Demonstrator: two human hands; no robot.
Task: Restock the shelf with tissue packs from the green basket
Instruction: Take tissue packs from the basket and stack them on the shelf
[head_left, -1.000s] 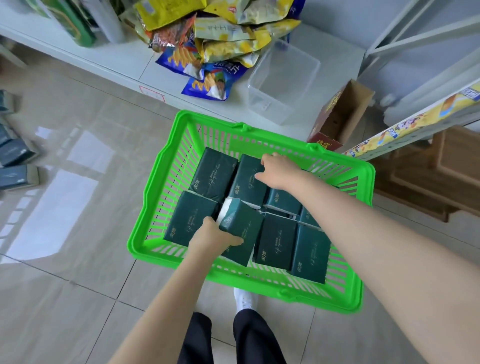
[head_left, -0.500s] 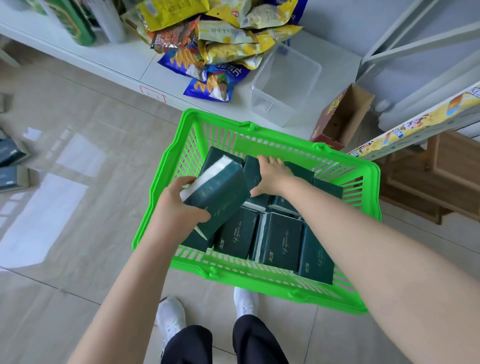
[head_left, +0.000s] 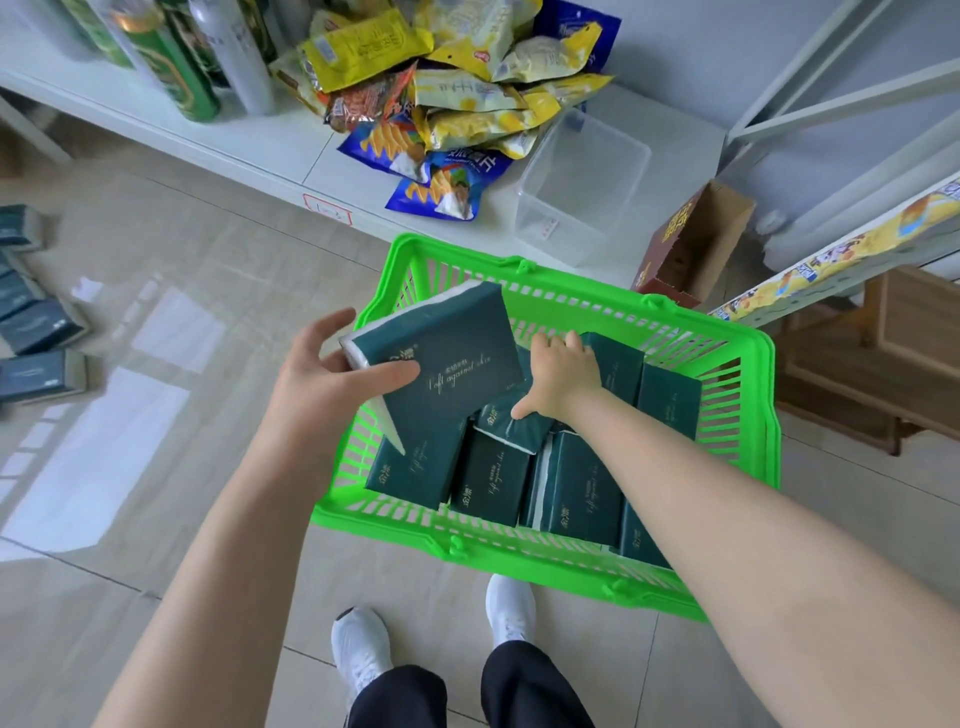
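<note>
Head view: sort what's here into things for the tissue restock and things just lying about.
For the job:
- green basket
- tissue pack held in the left hand
- packs in the basket, the right hand on one
- white shelf

Lying about:
- snack bags
- clear tub
- brown carton
- cans
- packs on the floor

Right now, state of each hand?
Left hand: holding a lifted tissue pack.
Right hand: closing on a pack in the basket.
</note>
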